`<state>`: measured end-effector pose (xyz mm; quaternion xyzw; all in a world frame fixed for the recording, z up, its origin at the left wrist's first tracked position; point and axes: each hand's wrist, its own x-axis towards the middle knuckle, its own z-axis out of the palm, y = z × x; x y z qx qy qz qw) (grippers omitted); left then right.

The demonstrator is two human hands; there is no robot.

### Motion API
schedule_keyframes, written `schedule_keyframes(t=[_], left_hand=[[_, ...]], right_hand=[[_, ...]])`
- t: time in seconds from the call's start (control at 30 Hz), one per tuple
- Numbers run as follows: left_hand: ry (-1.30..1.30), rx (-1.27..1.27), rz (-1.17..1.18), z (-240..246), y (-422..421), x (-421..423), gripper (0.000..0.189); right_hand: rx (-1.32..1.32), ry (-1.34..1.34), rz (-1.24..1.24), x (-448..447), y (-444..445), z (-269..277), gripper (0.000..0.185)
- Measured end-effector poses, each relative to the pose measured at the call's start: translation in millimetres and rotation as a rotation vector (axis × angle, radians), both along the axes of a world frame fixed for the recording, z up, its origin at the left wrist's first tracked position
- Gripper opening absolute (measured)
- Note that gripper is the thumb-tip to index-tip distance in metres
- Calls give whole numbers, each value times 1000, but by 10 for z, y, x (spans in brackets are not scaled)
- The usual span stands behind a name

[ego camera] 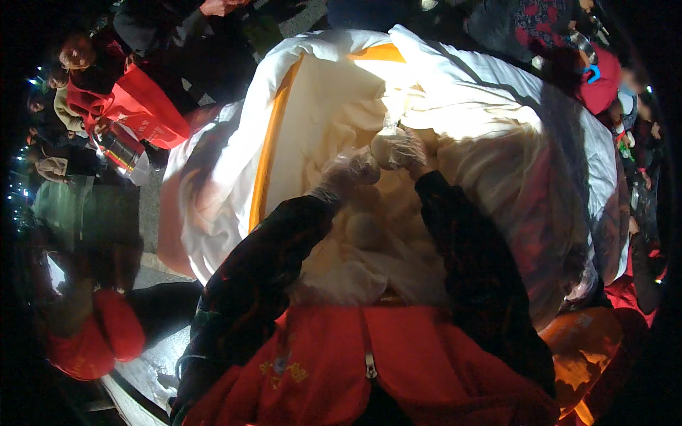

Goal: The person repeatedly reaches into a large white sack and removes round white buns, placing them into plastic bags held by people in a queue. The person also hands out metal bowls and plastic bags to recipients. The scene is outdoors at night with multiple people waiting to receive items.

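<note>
Both of my hands wear thin clear plastic gloves and work inside a deep, cloth-lined container [272, 133] with an orange-yellow rim. Pale fingers of my left hand [346, 173] curl around a small rounded thing, too shaded to name. Just beside it, my right hand [402, 149] grips a pale round bun-like item [380, 149], and some clear plastic stands up above that hand. Beneath my hands, another pale round item [362, 230] lies among folds of cream cloth [341, 271]. More rounded shapes show dimly near it.
Thick white quilted cloth [490, 101] drapes over the container's edges. People stand at the left and right, one with a red bag [144, 109]. A person in a red cap [80, 346] is close at the lower left. Orange fabric [583, 346] lies at the lower right.
</note>
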<state>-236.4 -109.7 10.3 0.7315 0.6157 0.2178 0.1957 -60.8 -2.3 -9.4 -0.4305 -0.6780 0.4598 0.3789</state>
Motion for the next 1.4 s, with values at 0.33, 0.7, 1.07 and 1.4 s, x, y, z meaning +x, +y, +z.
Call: schedule_keyframes(t=[0.33, 0.7, 1.07, 1.4], left_hand=[[-1238, -216, 428, -554, 412, -687, 28], [-947, 69, 592, -103, 372, -373, 35], [-374, 298, 360, 1367, -156, -238, 63], [-633, 351, 280, 1980, -514, -385, 63]], right_hand=[[-859, 1286, 203, -233, 270, -162, 47], [36, 229, -8, -485, 113, 31, 34], [-384, 723, 473, -521, -155, 370, 49], [-144, 311, 401, -995, -415, 1227, 48]])
